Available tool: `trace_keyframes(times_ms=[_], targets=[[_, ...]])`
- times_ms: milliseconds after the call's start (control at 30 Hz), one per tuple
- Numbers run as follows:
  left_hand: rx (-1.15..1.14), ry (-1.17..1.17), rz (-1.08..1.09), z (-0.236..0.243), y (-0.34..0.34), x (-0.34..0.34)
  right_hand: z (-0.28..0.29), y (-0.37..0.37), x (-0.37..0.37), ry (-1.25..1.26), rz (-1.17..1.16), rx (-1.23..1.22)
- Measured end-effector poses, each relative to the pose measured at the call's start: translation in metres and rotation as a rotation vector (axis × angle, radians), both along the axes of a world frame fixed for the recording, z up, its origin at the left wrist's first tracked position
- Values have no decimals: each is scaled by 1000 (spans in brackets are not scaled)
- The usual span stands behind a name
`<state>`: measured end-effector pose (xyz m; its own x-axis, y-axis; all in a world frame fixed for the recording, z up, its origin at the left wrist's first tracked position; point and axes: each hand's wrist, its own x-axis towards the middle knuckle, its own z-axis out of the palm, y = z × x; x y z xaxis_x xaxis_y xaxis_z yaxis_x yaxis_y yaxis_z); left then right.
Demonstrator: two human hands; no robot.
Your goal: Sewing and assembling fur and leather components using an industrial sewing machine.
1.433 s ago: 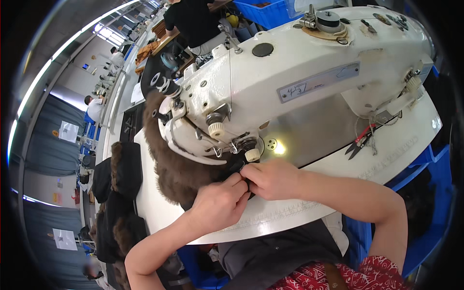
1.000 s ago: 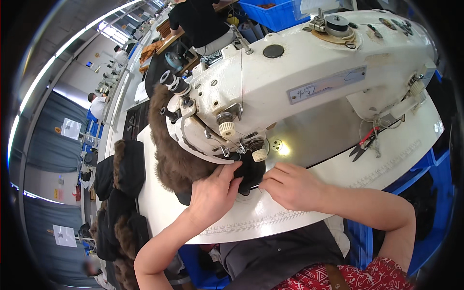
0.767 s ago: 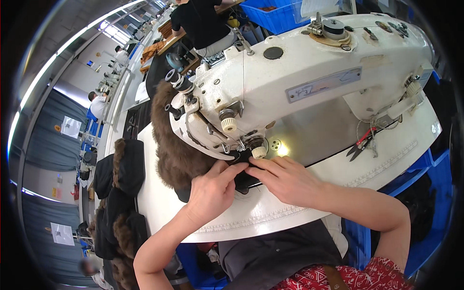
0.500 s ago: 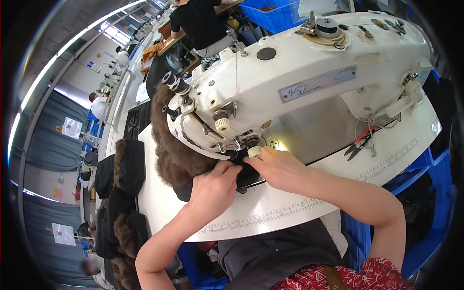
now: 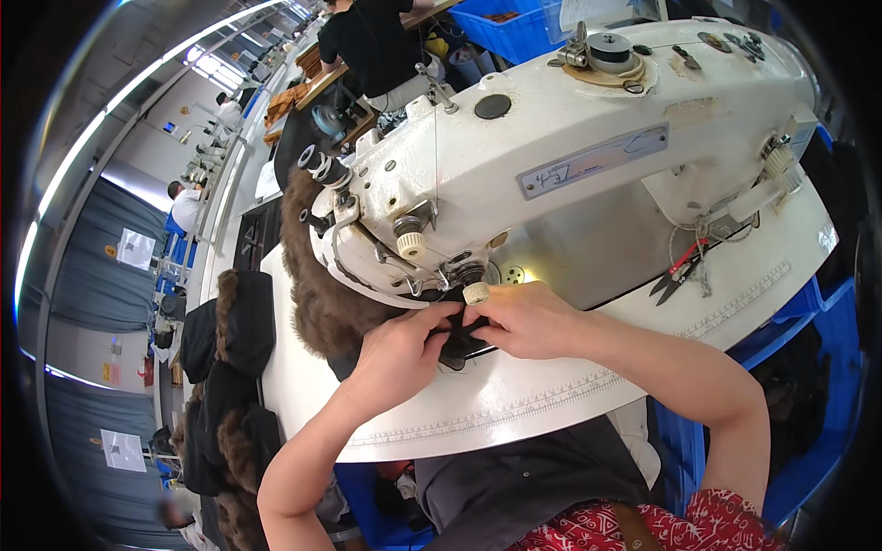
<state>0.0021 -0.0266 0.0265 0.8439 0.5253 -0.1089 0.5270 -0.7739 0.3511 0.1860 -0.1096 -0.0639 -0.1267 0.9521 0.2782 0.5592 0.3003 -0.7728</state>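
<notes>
A long workroom stretches away to the left of the white sewing machine (image 5: 588,119), with grey-blue curtains (image 5: 101,248) along its far side and a person in a black top (image 5: 367,55) seated behind the machine. The white desk (image 5: 551,395) spreads around the machine, a ruler scale printed along its near edge. The brown fur (image 5: 322,312) lies at the left end of the machine, partly hidden behind its head, and the black cloth (image 5: 452,344) joined to it sits beneath the needle area. Of the two hands, the left hand (image 5: 397,356) rests on the cloth just in front of the machine's head, fingers bent; the right hand (image 5: 525,321) meets the cloth from the other side, its fingers curled close by the machine's lowest cream knob (image 5: 476,293). Fingertips blend into the dark cloth, so whether either one pinches it cannot be told. Red-handled snips (image 5: 680,273) lie under the machine's right end. Well left of the machine, black pieces with brown fur trim (image 5: 230,395) are heaped; a blue bin (image 5: 501,32) stands behind it.
</notes>
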Motion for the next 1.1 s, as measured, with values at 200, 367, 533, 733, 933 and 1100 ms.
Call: trace_keyframes(times_ms=[200,367,533,733,933,1100], targets=[[-198,-107,76,-8,10,-13,4,-6,-2,87,-47,-54],[-368,-221,210,-14,11,-10,-5,4,-11,-53,-142,-126],[-231,-229,208,-17,4,-8,-6,15,-33,-398,-145,245],[537,-26,-189,-2,-19,-22,-18,21,-27,-516,-38,464],[624,259,-384,24,-18,-4,-4,12,0,-415,-39,496],[495,311,-458,40,-7,-8,-1,5,25,-375,-54,453]])
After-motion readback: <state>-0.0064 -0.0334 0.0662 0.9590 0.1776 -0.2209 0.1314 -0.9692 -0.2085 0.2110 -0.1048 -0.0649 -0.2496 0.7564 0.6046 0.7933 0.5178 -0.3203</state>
